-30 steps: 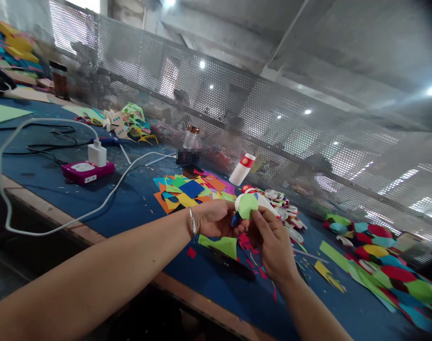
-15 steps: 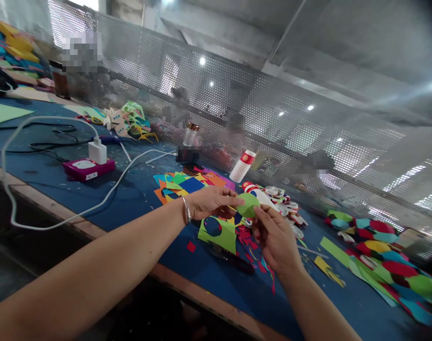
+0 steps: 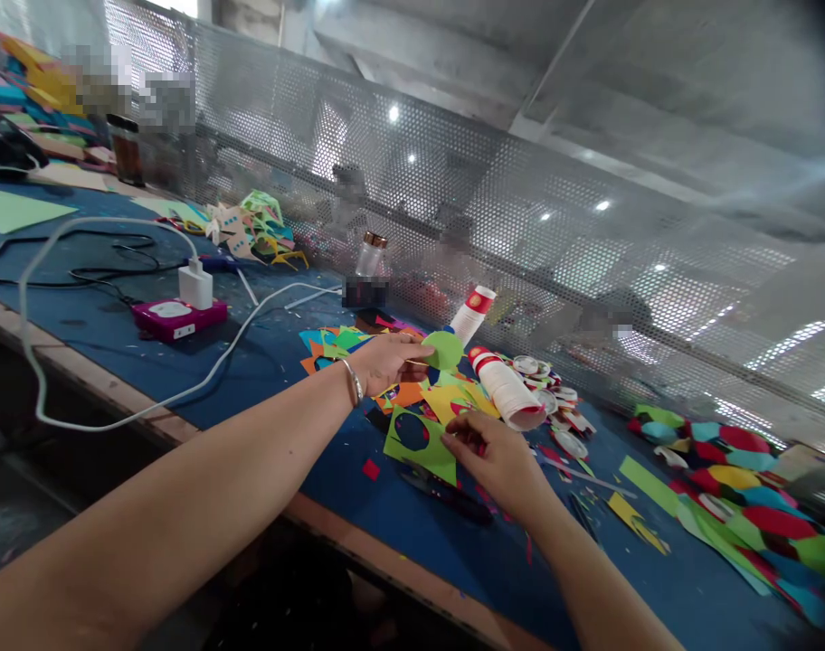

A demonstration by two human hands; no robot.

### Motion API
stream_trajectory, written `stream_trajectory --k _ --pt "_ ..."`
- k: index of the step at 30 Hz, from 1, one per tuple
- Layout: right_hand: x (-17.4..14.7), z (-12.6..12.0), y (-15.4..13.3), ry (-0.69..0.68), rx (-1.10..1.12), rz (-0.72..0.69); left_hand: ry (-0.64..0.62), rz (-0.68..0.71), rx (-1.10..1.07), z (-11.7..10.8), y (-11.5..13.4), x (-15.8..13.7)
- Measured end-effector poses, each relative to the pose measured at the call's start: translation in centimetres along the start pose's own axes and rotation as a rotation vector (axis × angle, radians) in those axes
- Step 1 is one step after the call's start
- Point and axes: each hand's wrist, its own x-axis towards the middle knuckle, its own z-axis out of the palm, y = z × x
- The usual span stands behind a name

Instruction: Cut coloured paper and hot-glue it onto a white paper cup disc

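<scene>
My left hand [image 3: 393,366] is closed, pinching a round green paper disc [image 3: 445,351] by its left edge above the table. Bits of dark blue show behind the disc, above and below it. Lower and to the right, my right hand [image 3: 490,457] has its fingers curled, with thumb and fingertips at the right edge of a green paper sheet [image 3: 397,445] that has a round hole cut in it. Dark-handled scissors [image 3: 446,495] lie just below that sheet. A heap of coloured paper scraps [image 3: 412,395] spreads under and around both hands.
Behind my hands are stacked paper cups [image 3: 507,389], some lying, and a standing cup stack [image 3: 475,312]. Coloured paper pieces [image 3: 758,479] lie to the right. A white cable [image 3: 131,422] loops near a magenta power box [image 3: 175,318]. A mesh partition [image 3: 554,226] borders the table.
My right hand has let go of the green disc and moved down to the holed green sheet. My left hand has drawn the disc left and slightly up.
</scene>
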Motion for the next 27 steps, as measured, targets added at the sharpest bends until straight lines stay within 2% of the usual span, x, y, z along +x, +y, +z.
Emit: stream_trajectory --k 3,6,13,16,21,23,25,27 --pt "0.6 -0.2 1.3 0.051 -0.103 0.024 0.046 0.022 -0.034 0.2 -0.1 0.0" --pt "1.0 0.0 2.1 0.02 -0.149 0.008 0.062 0.032 -0.057 0.3 0.1 -0.2" --pt "1.4 0.4 2.3 0.019 -0.182 -0.004 0.101 0.055 -0.081 0.3 0.3 0.0" --pt "0.8 -0.4 1.0 0.145 -0.206 0.032 0.168 0.119 -0.086 0.2 0.5 0.1" --pt "-1.6 -4.2 -1.7 0.543 -0.289 0.057 0.186 0.231 -0.058 0.3 1.6 -0.3" --pt "-3.0 -5.7 -1.8 0.641 -0.257 0.019 0.205 0.273 -0.046 0.4 2.0 -0.5" --pt "-4.4 -6.5 -1.3 0.678 -0.139 0.069 0.241 0.306 -0.038 0.4 2.2 -0.5" --pt "-5.3 -6.4 -0.7 0.614 -0.078 0.085 0.278 0.328 -0.029 0.4 2.1 -0.4"
